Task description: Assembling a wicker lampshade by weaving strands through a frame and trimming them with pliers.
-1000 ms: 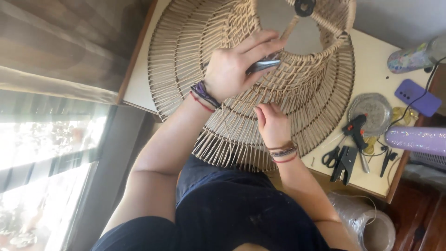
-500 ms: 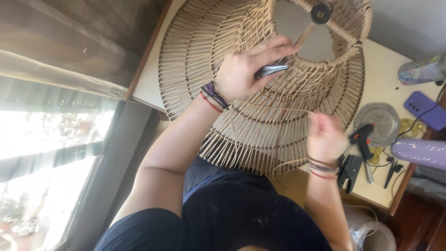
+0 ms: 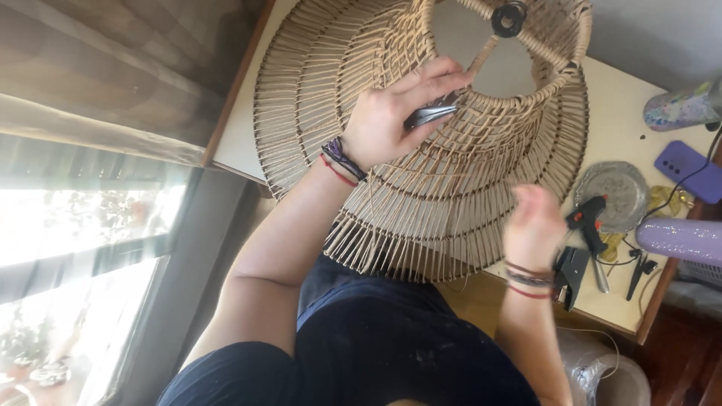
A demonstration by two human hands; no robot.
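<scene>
A large woven wicker lampshade [image 3: 451, 203] lies tilted on a pale table [image 3: 617, 98], its fringe of loose reed ends hanging over my lap. My left hand [image 3: 387, 124] rests on the upper weave and grips a small metal plier-like tool [image 3: 430, 114], its tip pointing at the inner ring. My right hand [image 3: 534, 225] hovers just off the shade's lower right edge. It is motion-blurred, with curled fingers and nothing visible in them. A black ring fitting [image 3: 510, 18] sits at the shade's centre.
Right of the shade lie a black and orange glue gun [image 3: 588, 218], a round metal dish [image 3: 613, 192], a black stapler-like tool [image 3: 569, 274], small black pliers [image 3: 639, 271], a purple phone [image 3: 686, 169], a lilac cylinder [image 3: 681, 239] and a speckled bottle [image 3: 677, 109]. A bright window [image 3: 75, 248] is at left.
My right hand lifted off the lower weave and swung right, away from the shade's edge. My left hand kept the tool on the weave; the view shifted slightly.
</scene>
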